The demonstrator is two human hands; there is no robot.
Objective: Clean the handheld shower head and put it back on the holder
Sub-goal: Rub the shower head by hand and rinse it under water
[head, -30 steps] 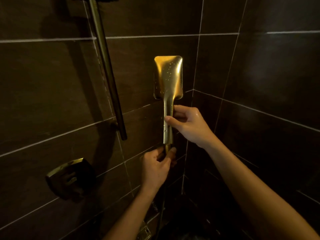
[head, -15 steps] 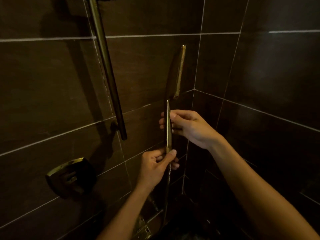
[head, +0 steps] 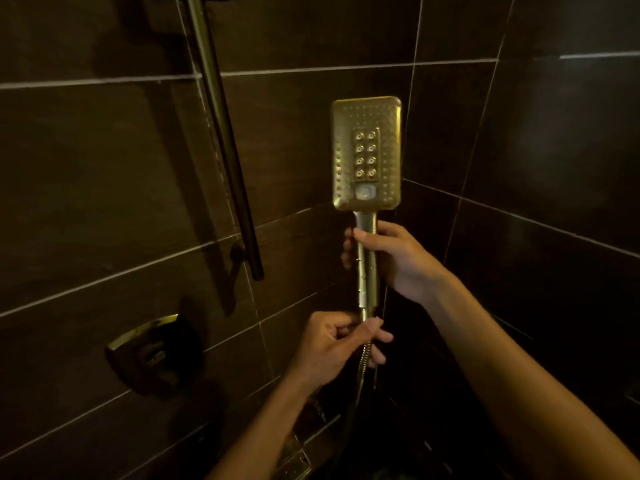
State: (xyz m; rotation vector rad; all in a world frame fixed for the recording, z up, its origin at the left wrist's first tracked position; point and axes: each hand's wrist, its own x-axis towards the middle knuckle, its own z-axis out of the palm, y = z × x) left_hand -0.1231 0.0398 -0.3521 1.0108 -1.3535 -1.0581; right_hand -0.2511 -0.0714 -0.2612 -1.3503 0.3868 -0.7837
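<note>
A gold handheld shower head [head: 366,152] stands upright in mid-air near the wall corner, its rectangular nozzle face turned toward me. My right hand [head: 394,258] is wrapped around the upper part of its handle. My left hand [head: 337,348] pinches the bottom end of the handle, where the metal hose [head: 360,368] joins and drops down into the dark. A slanted metal slide bar [head: 225,140] runs down the wall to the left; a dark fitting sits at its top edge, cut off by the frame.
A square gold valve handle [head: 152,351] is mounted on the wall at lower left. Dark brown tiled walls meet in a corner behind the shower head. A metal fitting [head: 294,459] glints low down near the floor.
The shower head has been rotated about its handle: back side facing me first, then edge-on, now the nozzle face. Both hands kept their grips at about the same spots.
</note>
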